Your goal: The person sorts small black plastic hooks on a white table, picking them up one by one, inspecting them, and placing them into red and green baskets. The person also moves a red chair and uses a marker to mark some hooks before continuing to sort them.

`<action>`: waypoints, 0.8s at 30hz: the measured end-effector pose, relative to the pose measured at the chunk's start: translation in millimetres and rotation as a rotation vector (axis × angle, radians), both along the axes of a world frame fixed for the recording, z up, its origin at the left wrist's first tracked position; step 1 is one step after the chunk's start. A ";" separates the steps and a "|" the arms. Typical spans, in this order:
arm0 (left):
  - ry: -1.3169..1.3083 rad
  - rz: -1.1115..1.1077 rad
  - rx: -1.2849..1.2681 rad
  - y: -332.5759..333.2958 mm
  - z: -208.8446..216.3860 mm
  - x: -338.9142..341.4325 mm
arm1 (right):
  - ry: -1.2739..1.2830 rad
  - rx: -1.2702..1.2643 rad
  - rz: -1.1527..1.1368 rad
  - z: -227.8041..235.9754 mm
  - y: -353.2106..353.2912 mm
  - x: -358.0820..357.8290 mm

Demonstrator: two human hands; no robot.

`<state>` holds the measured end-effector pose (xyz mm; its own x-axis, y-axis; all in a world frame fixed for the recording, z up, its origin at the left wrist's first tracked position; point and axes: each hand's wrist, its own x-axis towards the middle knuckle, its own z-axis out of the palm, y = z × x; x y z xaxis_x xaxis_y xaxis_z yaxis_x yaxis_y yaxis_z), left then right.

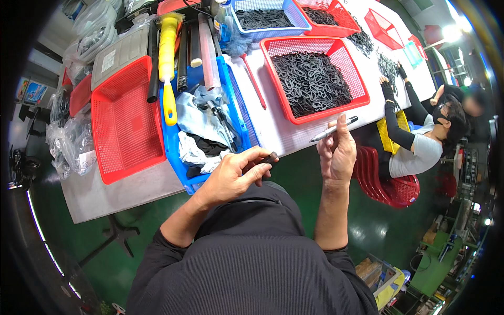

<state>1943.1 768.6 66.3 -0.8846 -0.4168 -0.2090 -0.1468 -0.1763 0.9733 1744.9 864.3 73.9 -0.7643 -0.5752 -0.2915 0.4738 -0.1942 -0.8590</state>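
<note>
In the head view, the left hand (236,170), just below the middle of the frame, pinches a small dark piece (269,158) between thumb and bent forefinger. Right of centre, the right hand (338,149) is raised palm inward, its thumb and fingers grasping a grey marker pen (322,135) whose tip points towards the lower left. The two hands stand apart near the edge of a white table (278,135).

Just above the right hand, I see a red basket (315,117) heaped with black loops (312,81). Left of centre, a blue bin (172,152) holds crumpled cloths (202,121), with a yellow brush (167,52) lying across its upper left; another red basket (128,121) sits beside it. Towards the right edge, a co-worker in a grey shirt (417,152) reaches over the table.
</note>
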 end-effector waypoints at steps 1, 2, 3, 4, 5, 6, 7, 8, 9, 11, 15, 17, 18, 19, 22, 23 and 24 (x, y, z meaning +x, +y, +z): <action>0.007 -0.006 -0.007 1.3 -0.9 -0.4 | -0.035 -0.038 0.020 -1.2 3.0 0.7; 0.013 -0.013 -0.013 2.3 -1.5 -0.7 | -0.056 -0.050 0.033 -1.5 4.6 1.7; 0.010 -0.015 -0.037 2.6 -0.6 -0.8 | -0.076 -0.062 0.046 -1.8 5.4 3.6; 0.006 -0.018 -0.059 2.7 1.6 -0.6 | -0.097 -0.074 0.058 -2.2 6.3 5.6; 0.002 -0.021 -0.082 2.9 3.3 -0.7 | -0.104 -0.071 0.060 -3.0 7.3 7.8; 0.001 -0.031 -0.087 3.3 4.3 -1.3 | -0.092 -0.063 0.060 -2.7 8.5 10.2; -0.001 -0.042 -0.093 3.5 5.1 -1.6 | -0.081 -0.057 0.059 -2.4 9.6 13.1; -0.004 -0.055 -0.099 4.1 5.6 -2.2 | -0.071 -0.050 0.057 -2.0 11.3 15.3; -0.003 -0.064 -0.102 5.6 6.0 -3.5 | -0.035 -0.047 0.053 -1.6 14.6 17.2; -0.002 -0.096 -0.108 9.5 6.2 -7.3 | 0.062 -0.004 -0.003 3.6 19.8 25.9; -0.017 -0.193 -0.102 20.0 8.7 -18.4 | 0.230 0.065 -0.138 16.5 38.2 39.9; -0.021 -0.254 -0.133 28.1 6.7 -27.7 | 0.295 0.104 -0.202 22.8 54.3 43.0; -0.027 -0.294 -0.142 33.0 7.3 -32.9 | 0.295 0.121 -0.230 23.4 63.8 43.9; -0.029 -0.328 -0.152 38.5 7.6 -37.5 | 0.298 0.137 -0.252 23.7 72.7 44.1; -0.017 -0.416 -0.173 67.8 7.4 -58.3 | 0.310 0.163 -0.326 20.0 114.1 37.3; -0.014 -0.450 -0.202 80.0 7.8 -65.8 | 0.313 0.173 -0.354 18.9 129.1 34.8; -0.009 -0.482 -0.230 93.4 8.0 -73.3 | 0.316 0.183 -0.380 17.7 145.1 32.3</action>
<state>1869.9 862.0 74.3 -0.9856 0.0007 -0.1690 -0.1674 0.1313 0.9771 1777.3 1009.4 91.6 -0.9760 -0.2014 -0.0823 0.1110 -0.1356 -0.9845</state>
